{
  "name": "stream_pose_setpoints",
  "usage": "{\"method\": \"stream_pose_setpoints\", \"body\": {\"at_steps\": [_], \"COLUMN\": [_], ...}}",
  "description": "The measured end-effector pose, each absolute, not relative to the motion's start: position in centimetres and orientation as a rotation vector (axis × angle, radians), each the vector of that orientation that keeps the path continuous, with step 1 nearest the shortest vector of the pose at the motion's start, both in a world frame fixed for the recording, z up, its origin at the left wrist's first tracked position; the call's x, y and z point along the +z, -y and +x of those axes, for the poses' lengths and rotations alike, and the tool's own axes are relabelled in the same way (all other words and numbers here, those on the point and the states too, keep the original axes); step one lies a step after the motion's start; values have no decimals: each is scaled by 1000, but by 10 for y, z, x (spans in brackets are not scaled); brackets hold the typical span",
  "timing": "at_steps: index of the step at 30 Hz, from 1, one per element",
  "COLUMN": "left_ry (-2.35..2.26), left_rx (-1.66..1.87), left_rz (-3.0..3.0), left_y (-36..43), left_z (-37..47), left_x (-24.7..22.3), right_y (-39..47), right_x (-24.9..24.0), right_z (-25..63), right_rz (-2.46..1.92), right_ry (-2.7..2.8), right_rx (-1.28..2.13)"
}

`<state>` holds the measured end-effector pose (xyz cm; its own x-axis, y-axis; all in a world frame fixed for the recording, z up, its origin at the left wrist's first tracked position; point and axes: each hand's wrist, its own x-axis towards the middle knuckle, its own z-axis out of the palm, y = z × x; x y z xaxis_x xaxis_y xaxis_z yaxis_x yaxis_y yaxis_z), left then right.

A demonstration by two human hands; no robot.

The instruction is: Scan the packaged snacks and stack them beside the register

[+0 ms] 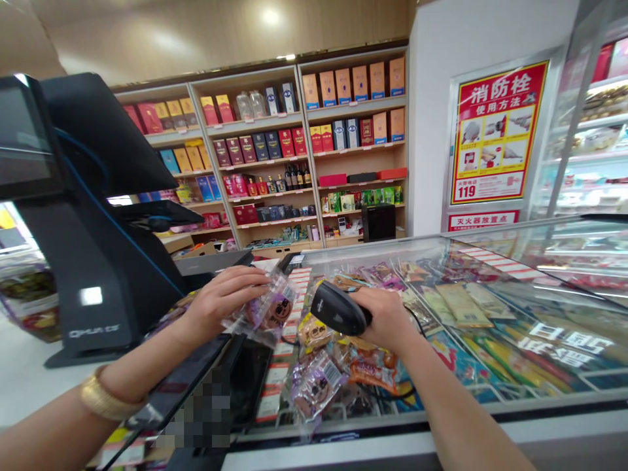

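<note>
L hand (223, 297) has a snack packet (277, 307), clear w/ purple print & a barcode, pinched by its near edge; fingers lie together over the top, thumb hidden under, so can't tell how the thumb sits. Packet sticks out past the fingertips, twd the R hand (387, 317). R hand is wrapped round the handle of a black scanner (338, 309), fingers curled in tight, scanner head pointing left twd the L hand's packet, w/ a gap betw. the two. Black cord (416, 320) shows just behind the R wrist.

Directly below the R grip, more packets on the glass: yellow packet (314, 332) just under the scanner head, orange packet (375, 371) under the R hand, purple packet (318, 384) nearer the body, barcode up. Red-&-white label strip (269, 396) runs under the L hand's packet, betw. both grips. Glass-top case (540, 425) spreads out below & to the right of the R hand, bags inside.

Left of the L grip: black till (93, 261), screen up high. Gold bracelet (105, 396) on the L wrist. Well beyond both hands, shelves (260, 160) w/ boxes & bottles; red-&-yellow poster (500, 131) far right, above R hand's level.
</note>
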<state>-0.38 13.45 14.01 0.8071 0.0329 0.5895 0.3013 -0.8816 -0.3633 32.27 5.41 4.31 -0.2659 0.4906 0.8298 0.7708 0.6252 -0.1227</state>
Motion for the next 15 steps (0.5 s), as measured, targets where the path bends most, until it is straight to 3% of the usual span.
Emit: {"method": "stream_pose_setpoints", "body": {"at_steps": [9,15], "left_ry": [237,579], "left_rx": [-827,-1039], "left_rz": [-2646,-2556], "left_y": [-131,-129], "left_z": [0,24], "left_x": [144,135], "right_y": [-54,-59], "right_x": [43,39], "right_z": [321,333], "right_rz": [-991,-991], "right_ry": [1896,1486], "right_rx": [-381,-491]}}
